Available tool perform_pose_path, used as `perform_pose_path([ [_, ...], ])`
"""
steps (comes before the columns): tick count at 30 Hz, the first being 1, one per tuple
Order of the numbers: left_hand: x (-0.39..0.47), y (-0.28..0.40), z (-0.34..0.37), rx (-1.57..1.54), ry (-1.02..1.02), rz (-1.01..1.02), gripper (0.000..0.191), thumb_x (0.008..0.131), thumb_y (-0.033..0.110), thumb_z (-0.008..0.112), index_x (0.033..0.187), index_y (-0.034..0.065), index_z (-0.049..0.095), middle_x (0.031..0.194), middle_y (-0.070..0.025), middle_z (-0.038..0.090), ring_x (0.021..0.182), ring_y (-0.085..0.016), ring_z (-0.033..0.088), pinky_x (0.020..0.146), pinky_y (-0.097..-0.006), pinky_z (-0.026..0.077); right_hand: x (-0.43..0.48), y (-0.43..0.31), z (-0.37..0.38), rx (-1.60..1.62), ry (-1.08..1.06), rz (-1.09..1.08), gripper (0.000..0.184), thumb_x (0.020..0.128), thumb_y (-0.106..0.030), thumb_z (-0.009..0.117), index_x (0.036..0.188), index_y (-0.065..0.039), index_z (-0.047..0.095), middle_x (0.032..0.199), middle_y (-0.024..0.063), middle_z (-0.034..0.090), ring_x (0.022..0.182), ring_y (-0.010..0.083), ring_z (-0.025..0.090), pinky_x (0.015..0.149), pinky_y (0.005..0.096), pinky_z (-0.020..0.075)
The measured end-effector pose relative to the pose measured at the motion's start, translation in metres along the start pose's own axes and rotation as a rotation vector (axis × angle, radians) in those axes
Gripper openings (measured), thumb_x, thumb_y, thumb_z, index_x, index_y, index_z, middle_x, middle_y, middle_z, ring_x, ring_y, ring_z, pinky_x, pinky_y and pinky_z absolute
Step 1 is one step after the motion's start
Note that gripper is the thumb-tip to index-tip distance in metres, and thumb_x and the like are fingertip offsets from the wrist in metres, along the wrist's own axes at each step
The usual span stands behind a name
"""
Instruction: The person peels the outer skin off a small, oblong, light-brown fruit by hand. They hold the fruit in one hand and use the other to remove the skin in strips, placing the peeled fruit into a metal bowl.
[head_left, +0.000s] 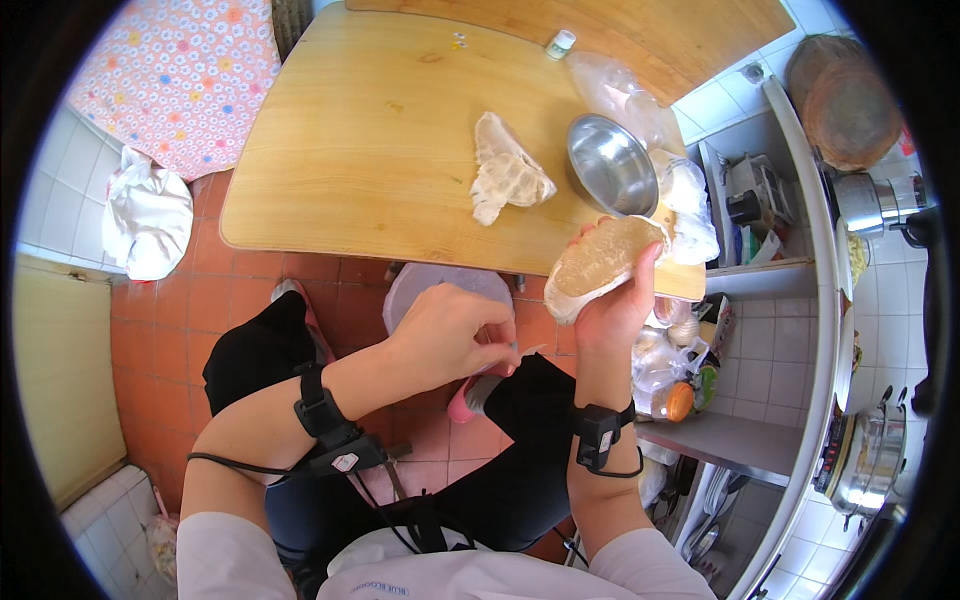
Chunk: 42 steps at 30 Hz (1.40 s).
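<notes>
My right hand (622, 300) is wrapped around a large peeled piece of fruit (604, 259), which looks like pomelo, with tan flesh on top and white pith along its edges. It is held up in front of the table's near right edge. My left hand (461, 334) is above a lined plastic bin (405, 289), thumb and fingertips drawn together. A thin pale scrap (534, 349) shows beside those fingertips; whether they grip it is unclear. On the wooden table (337, 150) lie crumpled pieces of pale fruit membrane (510, 176).
Right of the membrane stands a steel bowl (613, 165), among clear and white plastic bags (686, 199). A small white bottle (560, 43) is at the back. Shelves (750, 435) and a counter with a steel pot (870, 465) line the right side. My knees are below the table's edge.
</notes>
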<state>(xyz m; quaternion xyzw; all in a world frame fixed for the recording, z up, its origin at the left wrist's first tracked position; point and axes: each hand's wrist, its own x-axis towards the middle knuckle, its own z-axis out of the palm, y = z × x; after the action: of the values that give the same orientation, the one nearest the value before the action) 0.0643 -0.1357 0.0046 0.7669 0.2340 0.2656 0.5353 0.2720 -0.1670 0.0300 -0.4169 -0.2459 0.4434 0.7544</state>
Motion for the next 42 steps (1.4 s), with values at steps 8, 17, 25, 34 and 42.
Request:
perform_pose_path([
  [8, 0.007, -0.001, 0.000, -0.051, 0.121, 0.037, 0.008, 0.081, 0.002, 0.079, 0.088, 0.0035, 0.075, 0.079, -0.0068, 0.074, 0.067, -0.017, 0.070, 0.064, -0.0293, 0.057, -0.005, 0.002, -0.003, 0.026, -0.007, 0.019, 0.059, 0.102, -0.053, 0.055, 0.131, -0.001, 0.054, 0.115, 0.0157, 0.063, 0.102, 0.0280, 0.064, 0.087, 0.0407, 0.0536],
  [17, 0.011, 0.004, 0.002, -0.191, 0.232, -0.062, 0.013, 0.088, 0.007, 0.076, 0.100, 0.0020, 0.079, 0.086, -0.0095, 0.077, 0.073, -0.014, 0.072, 0.068, -0.0281, 0.056, -0.008, 0.011, -0.006, 0.050, -0.048, -0.006, 0.054, 0.101, -0.042, 0.062, 0.133, -0.001, 0.049, 0.122, 0.0177, 0.060, 0.100, 0.0306, 0.066, 0.083, 0.0434, 0.0561],
  [25, 0.014, 0.002, 0.009, -0.215, 0.380, -0.148, 0.016, 0.086, 0.010, 0.074, 0.097, -0.0009, 0.079, 0.082, -0.0136, 0.078, 0.067, -0.018, 0.075, 0.065, -0.0282, 0.058, -0.020, 0.022, 0.006, -0.080, -0.084, -0.163, 0.053, 0.094, -0.019, 0.072, 0.135, -0.004, 0.042, 0.121, 0.0161, 0.059, 0.102, 0.0316, 0.067, 0.089, 0.0433, 0.0562],
  [34, 0.013, 0.001, 0.011, -0.016, 0.403, -0.104, 0.013, 0.082, 0.007, 0.078, 0.093, -0.0001, 0.079, 0.079, -0.0126, 0.077, 0.066, -0.017, 0.074, 0.064, -0.0280, 0.059, -0.024, 0.028, 0.014, -0.181, -0.139, -0.260, 0.056, 0.089, -0.017, 0.079, 0.129, -0.003, 0.042, 0.120, 0.0158, 0.058, 0.104, 0.0281, 0.066, 0.092, 0.0408, 0.0543],
  [42, 0.013, 0.000, 0.015, 0.016, 0.434, -0.117, 0.010, 0.078, 0.005, 0.078, 0.085, -0.0017, 0.077, 0.075, -0.0125, 0.075, 0.065, -0.017, 0.074, 0.063, -0.0285, 0.059, -0.025, 0.030, 0.015, -0.183, -0.141, -0.278, 0.058, 0.088, -0.016, 0.080, 0.129, -0.003, 0.041, 0.120, 0.0165, 0.058, 0.104, 0.0281, 0.066, 0.092, 0.0402, 0.0541],
])
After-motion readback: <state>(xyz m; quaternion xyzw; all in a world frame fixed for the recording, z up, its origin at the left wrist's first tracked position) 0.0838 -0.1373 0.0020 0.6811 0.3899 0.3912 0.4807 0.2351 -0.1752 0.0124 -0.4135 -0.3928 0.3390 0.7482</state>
